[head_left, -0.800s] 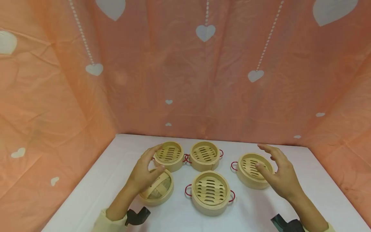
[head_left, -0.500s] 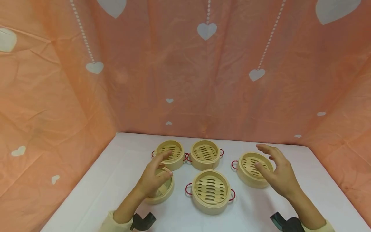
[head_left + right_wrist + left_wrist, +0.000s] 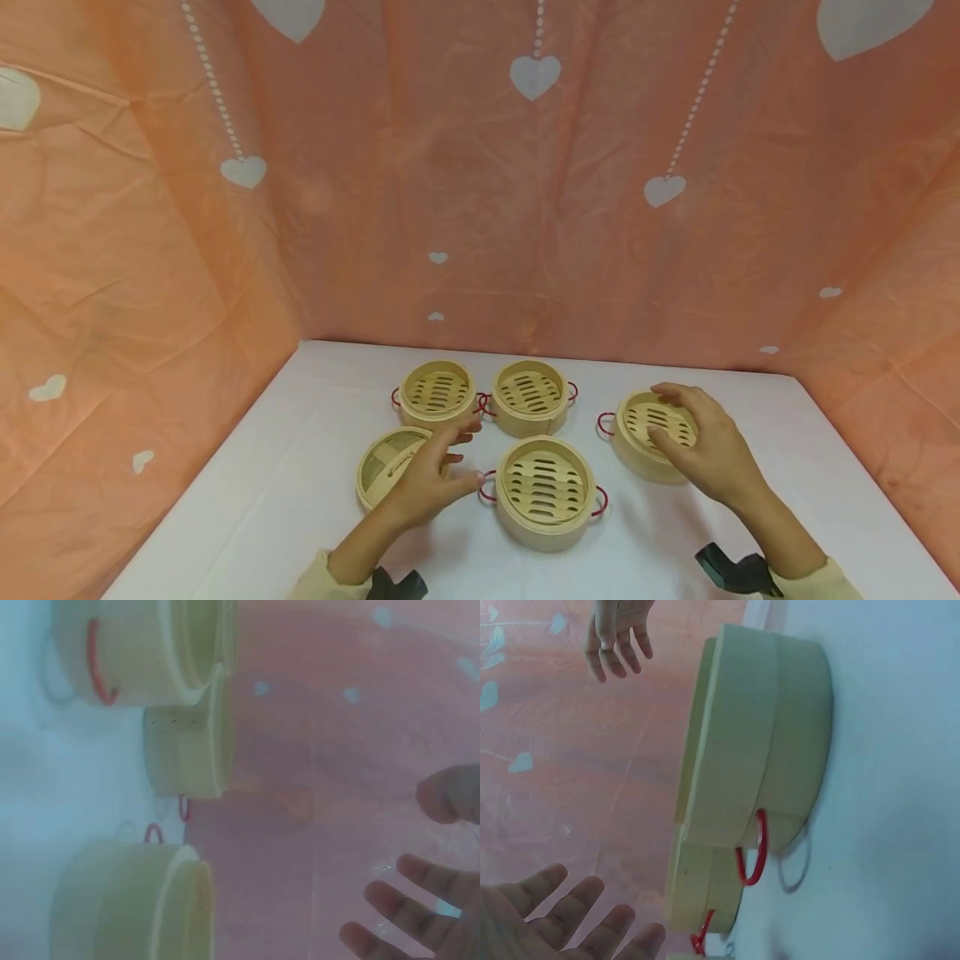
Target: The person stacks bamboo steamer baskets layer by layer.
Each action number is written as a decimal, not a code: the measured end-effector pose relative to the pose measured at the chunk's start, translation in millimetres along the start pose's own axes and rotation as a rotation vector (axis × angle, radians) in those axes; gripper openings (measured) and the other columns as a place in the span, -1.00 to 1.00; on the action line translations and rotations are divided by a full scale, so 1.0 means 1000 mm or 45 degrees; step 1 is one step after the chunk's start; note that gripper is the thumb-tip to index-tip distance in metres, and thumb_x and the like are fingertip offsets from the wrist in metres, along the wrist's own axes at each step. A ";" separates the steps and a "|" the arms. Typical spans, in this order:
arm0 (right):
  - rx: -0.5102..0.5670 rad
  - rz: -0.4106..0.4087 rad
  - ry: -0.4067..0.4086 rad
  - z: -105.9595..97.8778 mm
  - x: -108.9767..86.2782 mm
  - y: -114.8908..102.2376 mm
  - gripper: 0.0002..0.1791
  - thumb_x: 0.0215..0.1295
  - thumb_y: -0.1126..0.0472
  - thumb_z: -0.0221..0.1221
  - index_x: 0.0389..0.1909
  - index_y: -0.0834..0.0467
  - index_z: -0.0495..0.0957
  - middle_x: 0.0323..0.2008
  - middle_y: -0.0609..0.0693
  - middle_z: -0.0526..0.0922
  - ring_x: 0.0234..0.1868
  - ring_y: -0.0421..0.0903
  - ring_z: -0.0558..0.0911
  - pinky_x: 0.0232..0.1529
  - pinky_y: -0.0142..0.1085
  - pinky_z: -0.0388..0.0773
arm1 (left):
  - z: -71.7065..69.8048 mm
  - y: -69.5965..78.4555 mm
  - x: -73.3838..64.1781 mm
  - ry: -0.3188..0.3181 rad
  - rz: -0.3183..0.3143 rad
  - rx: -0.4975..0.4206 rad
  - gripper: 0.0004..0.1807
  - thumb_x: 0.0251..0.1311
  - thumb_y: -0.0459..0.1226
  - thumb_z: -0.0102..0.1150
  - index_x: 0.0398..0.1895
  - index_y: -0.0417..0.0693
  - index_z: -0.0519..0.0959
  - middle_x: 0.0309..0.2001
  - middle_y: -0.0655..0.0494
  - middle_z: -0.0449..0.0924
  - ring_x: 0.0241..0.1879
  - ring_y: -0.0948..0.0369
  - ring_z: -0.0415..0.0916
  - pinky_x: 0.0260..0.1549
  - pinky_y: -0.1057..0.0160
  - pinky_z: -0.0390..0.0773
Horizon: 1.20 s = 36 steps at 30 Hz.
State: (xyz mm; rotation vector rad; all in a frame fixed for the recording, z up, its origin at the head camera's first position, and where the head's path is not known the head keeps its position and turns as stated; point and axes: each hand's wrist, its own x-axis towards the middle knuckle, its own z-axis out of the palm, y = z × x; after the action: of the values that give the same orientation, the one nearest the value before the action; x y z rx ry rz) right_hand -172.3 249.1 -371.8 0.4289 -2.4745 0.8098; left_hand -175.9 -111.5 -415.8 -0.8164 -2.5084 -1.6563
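Observation:
My left hand (image 3: 431, 487), fingers relaxed and holding nothing, hovers between a woven bamboo steamer lid (image 3: 377, 468) and the front-middle bamboo steamer basket (image 3: 546, 504). It hides part of the lid. Its thumb tip appears close to that basket's left red handle; contact cannot be told. Over the near side of the right-hand steamer basket (image 3: 643, 446) is my right hand (image 3: 716, 454), loosely spread and covering that basket's right edge. In the left wrist view, a basket (image 3: 757, 742) stands beyond the left fingers (image 3: 566, 911). The right fingers (image 3: 412, 907) show bare in the right wrist view.
Two more slatted steamer baskets stand side by side at the back, one left (image 3: 437, 393) and one in the middle (image 3: 531, 393), their red handles nearly meeting. A white tabletop (image 3: 247, 500) carries everything. Orange cloth (image 3: 480, 208) with pale hearts encloses the back and sides.
My left hand has moved right and lower, from over the lid toward the front-middle basket, uncovering the lid's left part. My right hand has shifted slightly left and down.

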 end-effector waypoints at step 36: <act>-0.280 0.041 -0.243 0.022 -0.008 0.043 -0.70 -0.02 0.18 0.35 -0.20 0.09 0.63 -0.39 -0.04 0.61 -0.31 -0.04 0.58 -0.32 -0.11 0.47 | 0.033 -0.026 0.002 -0.219 -0.206 -0.138 -0.05 -0.15 -0.22 0.50 0.37 -0.20 0.24 0.29 -0.22 0.31 0.21 -0.14 0.42 0.13 0.04 0.51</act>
State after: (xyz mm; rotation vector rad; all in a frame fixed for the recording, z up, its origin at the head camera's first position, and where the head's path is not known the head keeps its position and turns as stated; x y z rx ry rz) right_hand -192.2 269.9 -411.8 0.4039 -2.7168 0.5213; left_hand -180.6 -90.0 -451.2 -0.8176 -2.6846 -1.8625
